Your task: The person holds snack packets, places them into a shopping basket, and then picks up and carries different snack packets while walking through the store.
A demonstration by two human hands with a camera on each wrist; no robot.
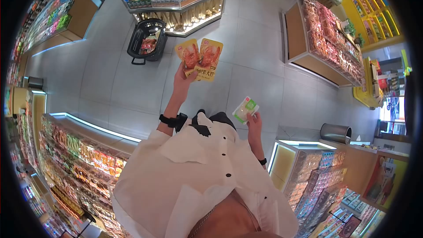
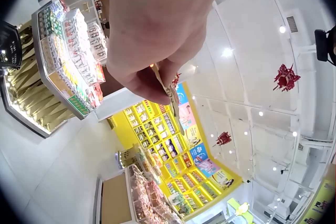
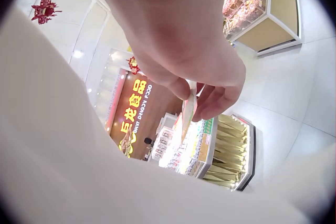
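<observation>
Two orange snack packets with a shrimp picture, one to the left [image 1: 188,52] and one to the right [image 1: 209,57], fan out from my left hand [image 1: 181,80] in the head view. That hand pinches them at their lower edge, where they overlap. Seen from the left wrist, my left hand [image 2: 157,29] covers most of them and just a thin packet edge [image 2: 170,95] shows past the fingertips. Lower and to the right, my right hand [image 1: 254,125] grips a white and green packet [image 1: 246,109] by its corner. The right wrist view shows this packet edge-on between thumb and fingers.
A black shopping basket [image 1: 136,46] with several packets inside stands on the tiled floor [image 1: 260,61], beside a lit display stand [image 1: 180,20]. Snack shelves [image 1: 83,154] run along the lower left. A pink-packed bin [image 1: 326,39] and a metal trash can [image 1: 335,133] are at right.
</observation>
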